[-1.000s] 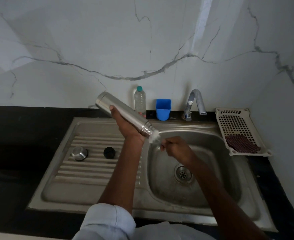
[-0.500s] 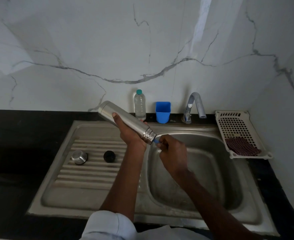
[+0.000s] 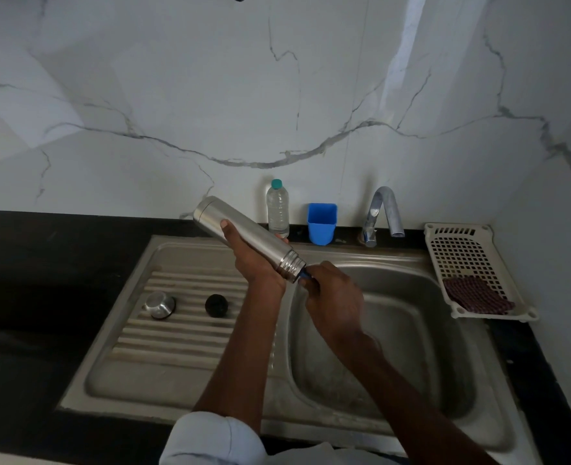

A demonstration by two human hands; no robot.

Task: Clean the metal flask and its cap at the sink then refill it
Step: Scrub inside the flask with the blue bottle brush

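Note:
My left hand (image 3: 256, 265) grips the metal flask (image 3: 243, 233) around its middle and holds it tilted over the sink, open threaded mouth pointing down to the right. My right hand (image 3: 333, 297) is closed on a brush, right at the mouth. Only a short piece of the blue brush handle (image 3: 305, 274) shows; the rest is inside the flask. The steel cap (image 3: 159, 305) and a black round stopper (image 3: 216, 305) lie apart on the ribbed drainboard (image 3: 176, 350), left of my arms.
The sink basin (image 3: 411, 330) lies under my right arm. The tap (image 3: 385, 209) shows no water. A plastic water bottle (image 3: 278, 209) and a blue cup (image 3: 322, 223) stand against the wall. A white basket (image 3: 462, 250) with a dark red scrubber (image 3: 477, 295) sits at right.
My right hand has moved up to the flask's mouth. The white bristles seen outside the mouth a second ago have gone inside. The flask has kept its tilt.

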